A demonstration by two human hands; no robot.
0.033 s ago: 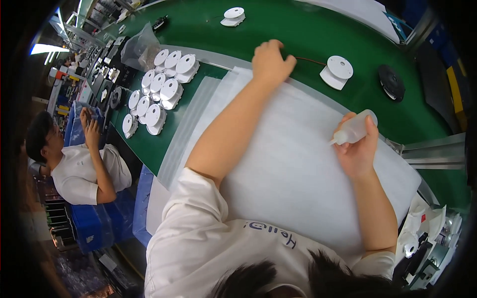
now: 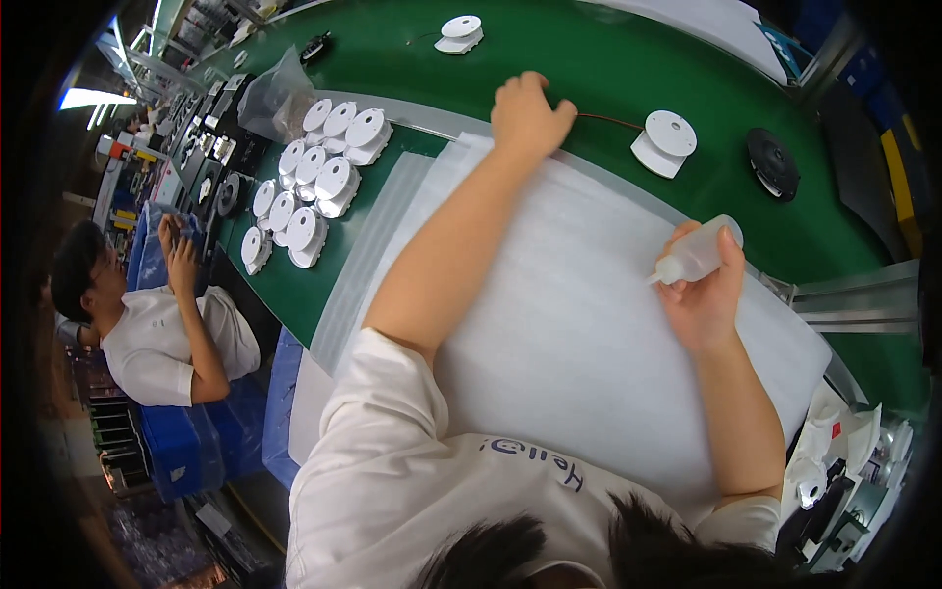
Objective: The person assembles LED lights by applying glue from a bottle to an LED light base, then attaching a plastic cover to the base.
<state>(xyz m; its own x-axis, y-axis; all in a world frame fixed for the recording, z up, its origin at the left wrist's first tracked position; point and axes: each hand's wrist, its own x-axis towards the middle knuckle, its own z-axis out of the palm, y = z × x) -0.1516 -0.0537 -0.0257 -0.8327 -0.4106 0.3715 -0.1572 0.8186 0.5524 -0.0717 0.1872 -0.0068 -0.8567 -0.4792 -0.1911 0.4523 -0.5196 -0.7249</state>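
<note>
My left hand (image 2: pixel 528 120) reaches over the far edge of the white sheet (image 2: pixel 569 344), back of the hand up. Its thumb stands apart from the fingers, and the fingertips are partly hidden. A thin dark red wire (image 2: pixel 613 120) runs from beside this thumb to a white round-topped part (image 2: pixel 670 135) on the green table. I cannot see whether the fingers touch the wire. My right hand (image 2: pixel 708 304) is closed around a translucent squeeze bottle (image 2: pixel 697 253), tilted with its narrow nozzle pointing down and left above the sheet.
Several similar white parts (image 2: pixel 337 179) stand in rows at left. Another white part (image 2: pixel 459 37) stands far off; a black oval part (image 2: pixel 773 165) lies at right. A clear plastic bag (image 2: pixel 278 93) sits behind the rows. At far left, a person (image 2: pixel 167 334) in a white shirt sits.
My left hand has shifted slightly left and away from me, and a little more of the red wire shows. My right hand and the bottle have barely moved.
</note>
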